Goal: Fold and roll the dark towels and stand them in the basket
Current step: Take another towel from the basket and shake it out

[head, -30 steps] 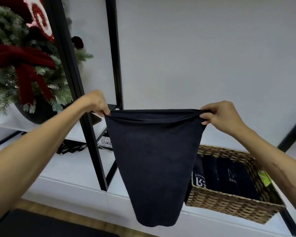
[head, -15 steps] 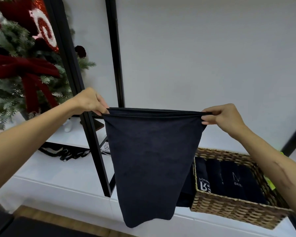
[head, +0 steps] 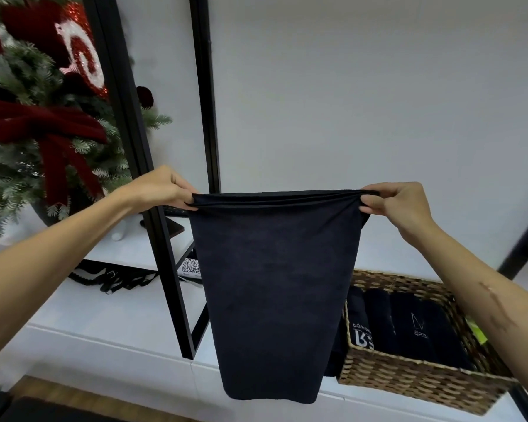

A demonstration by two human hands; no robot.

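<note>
A dark navy towel [head: 275, 287] hangs doubled over in the air in front of me, its top edge stretched level. My left hand [head: 162, 190] pinches its top left corner. At the top right corner, my right hand [head: 400, 205] pinches the gathered layers. The towel's lower end hangs free above the white shelf's front edge. A wicker basket [head: 409, 382] sits low on the right, holding several rolled dark towels [head: 409, 327] upright, some with white lettering. The hanging towel hides the basket's left end.
A black metal rack frame [head: 165, 269] stands behind the towel on the white shelf [head: 104, 324]. A decorated Christmas tree with a red bow [head: 43, 129] fills the upper left. A black strap [head: 110, 278] and a QR-code card [head: 191, 266] lie on the shelf.
The towel stays stretched between both hands. It has drifted slightly to the left and downward relative to the basket, and the view has shifted a little with it.
</note>
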